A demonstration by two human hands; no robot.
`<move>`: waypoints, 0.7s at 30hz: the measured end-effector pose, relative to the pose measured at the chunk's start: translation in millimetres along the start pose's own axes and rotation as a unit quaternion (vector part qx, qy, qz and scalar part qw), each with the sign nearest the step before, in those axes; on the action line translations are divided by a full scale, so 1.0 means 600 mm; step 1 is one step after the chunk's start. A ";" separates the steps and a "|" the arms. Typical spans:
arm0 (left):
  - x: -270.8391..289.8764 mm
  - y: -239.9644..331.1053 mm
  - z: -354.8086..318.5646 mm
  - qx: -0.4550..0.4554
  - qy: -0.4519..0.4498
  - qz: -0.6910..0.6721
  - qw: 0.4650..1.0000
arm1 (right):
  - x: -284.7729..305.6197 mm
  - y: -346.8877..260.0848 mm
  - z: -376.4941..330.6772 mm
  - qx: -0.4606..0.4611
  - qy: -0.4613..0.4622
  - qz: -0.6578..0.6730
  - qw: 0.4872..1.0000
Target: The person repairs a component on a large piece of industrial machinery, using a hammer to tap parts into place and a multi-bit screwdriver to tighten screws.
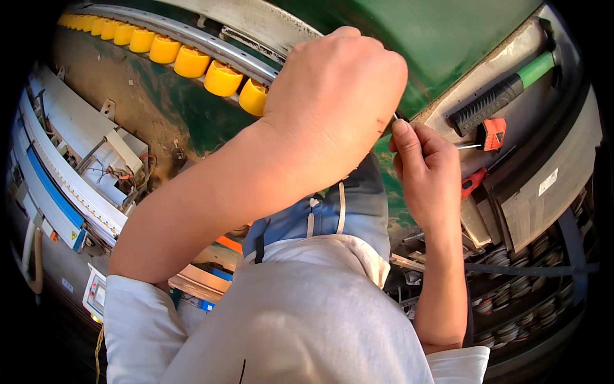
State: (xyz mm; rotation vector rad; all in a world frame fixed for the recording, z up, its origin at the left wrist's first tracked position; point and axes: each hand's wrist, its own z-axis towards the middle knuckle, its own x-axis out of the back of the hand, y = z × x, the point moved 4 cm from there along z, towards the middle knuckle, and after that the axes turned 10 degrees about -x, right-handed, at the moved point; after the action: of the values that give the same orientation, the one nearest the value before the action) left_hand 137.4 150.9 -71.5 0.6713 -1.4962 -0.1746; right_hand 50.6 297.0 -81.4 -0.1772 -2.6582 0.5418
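Note:
My left hand [342,83] reaches across in front of me, curled into a fist with its back toward me. Beneath it, whatever its fingers hold is hidden; it covers the end of a metal rail [233,56] lined with yellow rollers [191,62]. Close by on its right, my right hand [425,160] is closed, thumb pressed against the bent forefinger. From that pinch a short bit of a thin metal rod [396,117] sticks out toward my left hand. The rest of the rod is hidden by the fingers.
Right of my hands lie a hammer [505,96] with a black and green handle, a small orange-and-black box [491,134] and a red-handled tool [473,182]. A green machine surface [460,38] rises ahead. Machinery with loose wires [118,157] stands at left.

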 end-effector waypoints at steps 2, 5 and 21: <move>0.000 -0.004 -0.003 -0.005 0.008 -0.016 1.000 | -0.018 0.015 -0.002 -0.024 -0.009 0.087 0.996; 0.002 -0.004 -0.001 -0.014 0.013 -0.035 0.999 | -0.063 0.030 -0.014 -0.072 -0.030 0.251 0.965; -0.003 -0.013 0.009 0.015 -0.044 -0.057 0.997 | -0.080 0.066 -0.045 -0.023 0.030 0.273 0.961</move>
State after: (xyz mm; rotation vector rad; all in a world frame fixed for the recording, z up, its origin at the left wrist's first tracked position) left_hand 134.4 144.3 -77.5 0.7820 -1.5480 -0.2725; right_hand 106.9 333.0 -92.8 -0.9441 -2.5484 0.6246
